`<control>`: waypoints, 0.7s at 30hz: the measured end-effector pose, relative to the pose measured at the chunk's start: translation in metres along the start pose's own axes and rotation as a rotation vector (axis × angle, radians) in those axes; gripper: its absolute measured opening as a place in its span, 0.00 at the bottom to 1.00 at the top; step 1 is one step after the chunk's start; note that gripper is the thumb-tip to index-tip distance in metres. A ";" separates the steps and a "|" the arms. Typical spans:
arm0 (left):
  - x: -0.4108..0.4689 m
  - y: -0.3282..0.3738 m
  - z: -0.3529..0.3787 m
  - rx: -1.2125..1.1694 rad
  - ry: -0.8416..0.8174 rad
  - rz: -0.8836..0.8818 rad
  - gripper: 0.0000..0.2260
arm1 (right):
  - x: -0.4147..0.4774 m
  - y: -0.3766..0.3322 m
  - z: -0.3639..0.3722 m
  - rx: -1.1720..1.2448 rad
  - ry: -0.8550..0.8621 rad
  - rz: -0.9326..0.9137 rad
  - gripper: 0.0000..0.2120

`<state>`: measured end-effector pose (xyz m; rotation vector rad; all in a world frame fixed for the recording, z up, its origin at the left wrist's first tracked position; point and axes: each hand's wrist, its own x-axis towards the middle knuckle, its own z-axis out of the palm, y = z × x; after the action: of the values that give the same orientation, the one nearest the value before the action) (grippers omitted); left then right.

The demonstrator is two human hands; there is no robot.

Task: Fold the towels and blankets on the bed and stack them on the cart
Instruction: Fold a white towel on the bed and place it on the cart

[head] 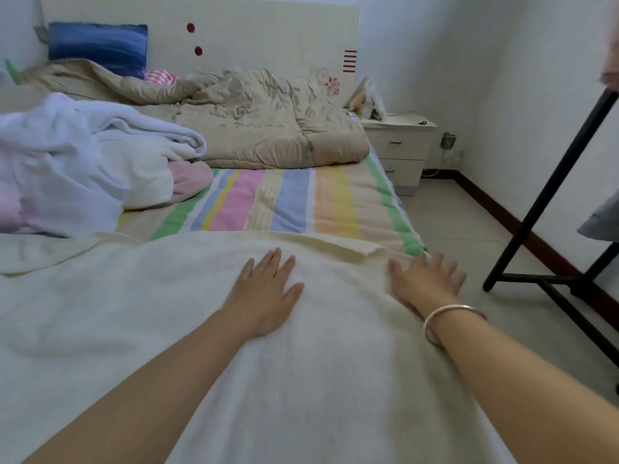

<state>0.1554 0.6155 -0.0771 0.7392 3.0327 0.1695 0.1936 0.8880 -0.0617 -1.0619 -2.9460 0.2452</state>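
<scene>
Head view: a cream blanket (207,329) lies spread over the near end of the bed (407,229). Its far edge runs side to side across the bed, from the left side to the right edge. A hem is turned over near its far right corner. The cloth runs on toward the viewer and out of the bottom of the picture, so its long axis cannot be told.

Both hands lie flat on it, palms down and holding nothing. The left hand (268,293) presses near the middle of the far edge, fingers straight, slightly spread and pointing toward the headboard (254,31). The right hand (425,281) is a little blurred. It rests with spread fingers at the blanket's far right corner, just at the bed's right edge, with a bracelet (449,318) on the wrist.

Beyond the far edge a band of striped sheet (284,199) lies bare, reaching to the bed's right edge. On the left side sits a loose pile (83,155) of white and pink cloth, touching the blanket. A crumpled beige quilt (254,122) fills the head end, with a blue pillow (97,45) in the left corner against the headboard.

To the right of the bed is open floor (469,226). A nightstand (398,142) stands at the head end. A black frame (552,195) stands well apart from the bed's right edge.
</scene>
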 end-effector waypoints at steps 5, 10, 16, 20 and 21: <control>0.042 -0.009 -0.012 -0.088 0.143 -0.045 0.22 | 0.019 -0.028 -0.009 0.077 0.318 -0.489 0.20; 0.071 -0.030 -0.033 0.115 0.266 -0.414 0.12 | 0.031 -0.047 -0.027 0.393 0.116 -0.231 0.13; 0.109 -0.024 -0.025 0.010 0.464 -0.394 0.10 | 0.076 -0.035 -0.036 0.579 -0.024 0.052 0.13; 0.129 -0.004 -0.008 -0.235 0.404 -0.272 0.11 | 0.087 -0.025 -0.022 0.651 0.004 0.202 0.11; 0.131 -0.002 0.001 -0.264 0.302 -0.223 0.13 | 0.084 -0.025 -0.018 0.652 0.012 0.214 0.11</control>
<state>0.0389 0.6742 -0.0768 0.3832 3.2423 0.7196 0.1136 0.9248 -0.0450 -1.2285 -2.4240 1.0943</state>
